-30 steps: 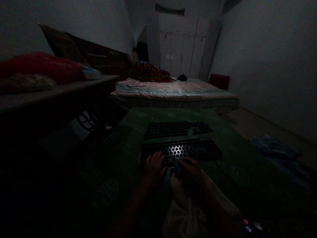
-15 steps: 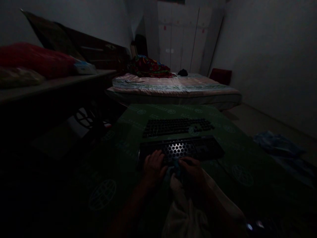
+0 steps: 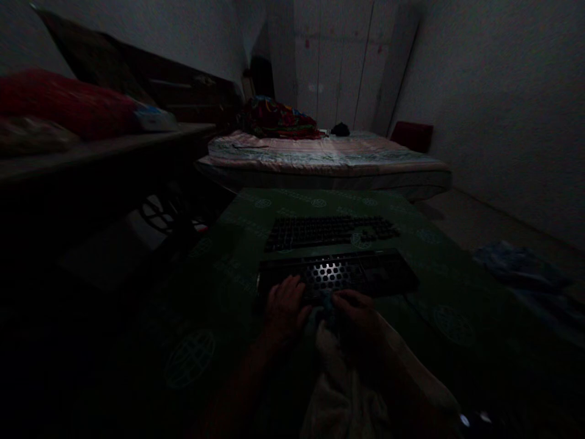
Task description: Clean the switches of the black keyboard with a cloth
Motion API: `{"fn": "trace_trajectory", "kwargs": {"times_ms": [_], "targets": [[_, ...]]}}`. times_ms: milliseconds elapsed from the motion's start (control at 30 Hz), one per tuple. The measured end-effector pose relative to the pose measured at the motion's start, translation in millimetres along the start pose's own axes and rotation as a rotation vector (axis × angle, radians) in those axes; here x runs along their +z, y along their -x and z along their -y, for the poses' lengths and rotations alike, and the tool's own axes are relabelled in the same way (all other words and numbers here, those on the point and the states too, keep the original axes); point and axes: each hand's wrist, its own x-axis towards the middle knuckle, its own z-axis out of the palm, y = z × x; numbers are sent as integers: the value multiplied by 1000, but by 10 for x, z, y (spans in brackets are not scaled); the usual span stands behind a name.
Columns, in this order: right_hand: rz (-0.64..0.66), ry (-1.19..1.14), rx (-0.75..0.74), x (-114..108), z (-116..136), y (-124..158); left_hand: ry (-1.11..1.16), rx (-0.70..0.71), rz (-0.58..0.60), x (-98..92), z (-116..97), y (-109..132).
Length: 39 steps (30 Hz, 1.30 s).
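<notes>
A dark keyboard base (image 3: 384, 272) with its keycaps off lies across the table, and a patch of light falls on its bare key sockets. My left hand (image 3: 286, 305) rests on its left front part, fingers stretched out and lying flat. At the front edge, my right hand (image 3: 359, 311) is closed in a pinch on a bluish cloth (image 3: 326, 302). A pale cloth (image 3: 342, 390) hangs down under my right wrist; I cannot tell whether it joins the bluish one. Behind the base, loose black keycaps (image 3: 315, 230) are laid out in keyboard order.
The green table cover (image 3: 228, 262) has pale globe prints. A cable (image 3: 420, 308) leaves the base at the right. Beyond stands a bed (image 3: 329, 152) with a patterned blanket (image 3: 278, 117). A shelf (image 3: 114, 143) with a red bag (image 3: 64, 100) is at the left. The room is very dark.
The view has shifted slightly and dimmed. Both hands stay in nearly the same places on the keyboard base, and the right still pinches the cloth.
</notes>
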Motion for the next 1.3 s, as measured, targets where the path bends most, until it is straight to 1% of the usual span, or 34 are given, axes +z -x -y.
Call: {"fn": "trace_trajectory", "kwargs": {"times_ms": [133, 233, 300, 367, 467, 567, 733, 833, 900, 967, 1000, 1033, 1100, 1200, 1233, 1300], "targets": [[4, 19, 19, -4, -3, 3, -14, 3, 18, -12, -4, 11], [-4, 30, 57, -8, 1, 13, -20, -20, 21, -73, -2, 11], [4, 39, 71, -11, 4, 18, -43, -78, 14, -127, 10, 13], [5, 38, 74, -15, 6, 23, -81, -166, 11, -173, 30, 24], [27, 20, 55, -21, 9, 31, -133, -271, 42, -205, 55, 57], [41, 23, 45, -21, 2, 38, -163, -276, 95, -201, 50, 93], [-5, 39, 81, -12, -30, 31, -144, -275, 139, -190, 65, 111], [-13, 55, 83, -9, -30, 24, -31, -252, 128, -237, 186, 54], [-17, 61, 82, -6, -20, 26, 109, -241, 106, -316, 313, -35], [-20, 62, 92, -2, -7, 34, 238, -262, 65, -421, 457, -163], [-24, 62, 103, 0, -1, 39, 269, -295, 19, -472, 530, -235], [-26, 61, 113, 2, 5, 44, 286, -314, -2, -515, 602, -308], [-20, 56, 124, 7, 13, 51, 305, -357, -12, -560, 735, -442], [-1, 78, 108, 17, 18, 49, 329, -435, 59, -494, 882, -567], [-3, 96, 99, 20, 18, 47, 339, -460, 62, -445, 911, -581], [-9, 130, 91, 24, 15, 43, 352, -494, 14, -332, 939, -573]]}}
